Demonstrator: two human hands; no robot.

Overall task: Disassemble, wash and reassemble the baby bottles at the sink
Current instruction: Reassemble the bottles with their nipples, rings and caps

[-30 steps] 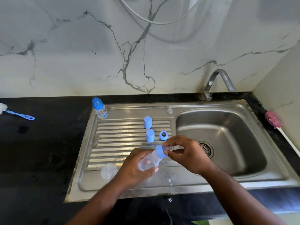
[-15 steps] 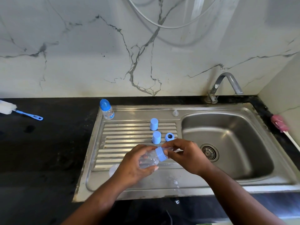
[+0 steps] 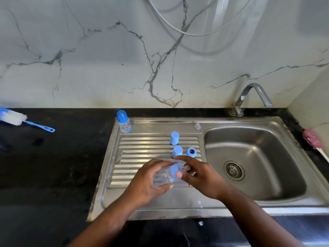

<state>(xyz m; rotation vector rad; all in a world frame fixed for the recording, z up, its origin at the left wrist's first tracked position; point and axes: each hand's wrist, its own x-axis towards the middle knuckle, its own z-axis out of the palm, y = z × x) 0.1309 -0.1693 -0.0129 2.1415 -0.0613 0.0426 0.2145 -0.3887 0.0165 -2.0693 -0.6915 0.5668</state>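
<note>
Baby bottle [image 3: 162, 178], clear plastic, is being held on its side over the near end of the drainboard [image 3: 142, 157], just left of the basin [image 3: 258, 148]. Left hand [image 3: 146, 186] is wrapping the body, fingers curling around it. The right hand [image 3: 203, 179] is pinching the blue screw ring [image 3: 173, 172] at the neck, thumb lying on the ring, clear nipple [image 3: 186, 168] sticking out past it under the fingers. Contents of the held one: can't tell, the wall is just reading see-through. A second bottle [image 3: 124, 124] is standing upright at the far left corner of the sink deck, wearing a blue cap; fill level isn't readable. The basin is showing its drain strainer [image 3: 234, 170] at the bottom. Counts: two bottles. Two loose caps are standing on the ribs, far cap [image 3: 174, 138] and near cap [image 3: 177, 151]. Two rings, counting the loose blue ring [image 3: 191, 151] lying just right of the near cap. One small clear piece [image 3: 197, 126] is sitting on the deck behind the ribs, too small to identify. Two brushes: a bottle brush [image 3: 17, 119] is lying on the black counter [image 3: 53, 166] far left, and a pink brush [image 3: 312, 138] is lying by the right wall. One faucet [image 3: 252, 97] is arching towards the basin.
</note>
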